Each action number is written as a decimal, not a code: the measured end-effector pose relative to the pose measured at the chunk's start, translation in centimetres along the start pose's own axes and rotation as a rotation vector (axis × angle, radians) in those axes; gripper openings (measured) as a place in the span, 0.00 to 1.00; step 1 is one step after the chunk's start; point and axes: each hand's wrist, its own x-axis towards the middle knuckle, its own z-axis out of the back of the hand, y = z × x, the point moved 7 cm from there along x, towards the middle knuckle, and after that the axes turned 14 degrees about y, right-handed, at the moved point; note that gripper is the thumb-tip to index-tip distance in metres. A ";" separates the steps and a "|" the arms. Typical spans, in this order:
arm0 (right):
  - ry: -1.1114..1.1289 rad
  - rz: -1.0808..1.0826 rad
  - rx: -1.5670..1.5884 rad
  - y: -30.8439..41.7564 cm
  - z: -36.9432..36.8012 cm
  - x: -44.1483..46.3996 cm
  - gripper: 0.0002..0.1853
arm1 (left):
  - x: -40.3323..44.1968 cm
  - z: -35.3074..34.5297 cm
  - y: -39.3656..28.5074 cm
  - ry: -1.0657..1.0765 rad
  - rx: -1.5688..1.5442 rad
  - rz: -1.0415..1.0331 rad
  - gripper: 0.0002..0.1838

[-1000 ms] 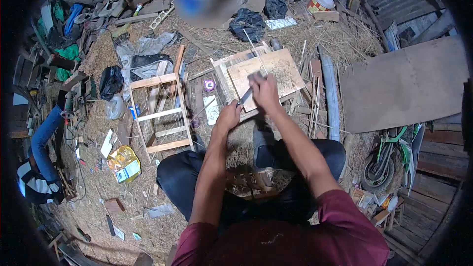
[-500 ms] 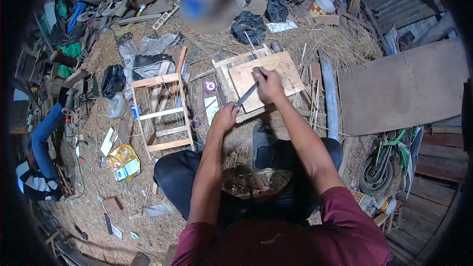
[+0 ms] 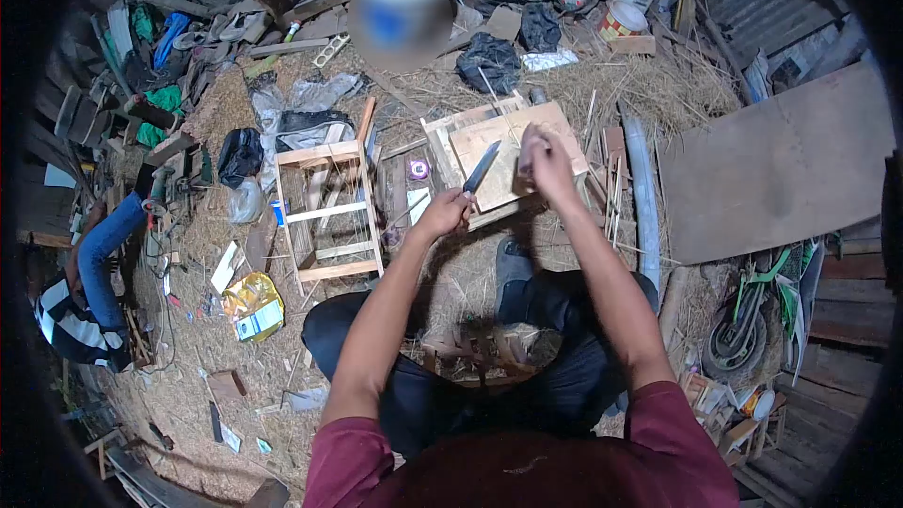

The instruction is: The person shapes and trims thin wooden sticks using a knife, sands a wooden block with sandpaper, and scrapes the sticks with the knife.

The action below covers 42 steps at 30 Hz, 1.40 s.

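Observation:
My left hand (image 3: 446, 214) grips the handle of a knife (image 3: 483, 167). Its dark blade points up and to the right, above the edge of a light wooden board (image 3: 513, 136). To the right of the blade, my right hand (image 3: 549, 166) is held over the same board, apart from the knife. Its fingers are curled and somewhat blurred. Something dark shows at their left side, too unclear to name. The board lies tilted on a low wooden frame (image 3: 440, 136). A thin stick (image 3: 486, 82) pokes up at the board's far edge.
A slatted wooden frame (image 3: 329, 216) stands left, near a purple tape measure (image 3: 419, 169). A large sheet (image 3: 771, 169) leans right, above a green-framed wheel (image 3: 738, 339). A bucket (image 3: 404, 19) stands ahead. Another person's blue sleeve (image 3: 103, 254) is at far left.
My right hand has moved right, away from the knife. The knife, in my left hand, has swung to point more steeply upward. The whole view has shifted slightly.

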 end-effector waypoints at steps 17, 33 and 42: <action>0.056 0.445 -0.806 -3.7 -11.6 -1.4 0.20 | 1.7 0.9 3.8 -0.282 0.785 -0.063 0.18; -0.098 0.305 -0.773 -2.9 -8.5 4.1 0.17 | 2.2 1.2 2.6 -0.204 0.756 0.127 0.20; -0.028 0.430 -0.825 -2.5 -9.4 2.1 0.16 | 2.8 1.8 2.6 -0.178 0.810 0.074 0.19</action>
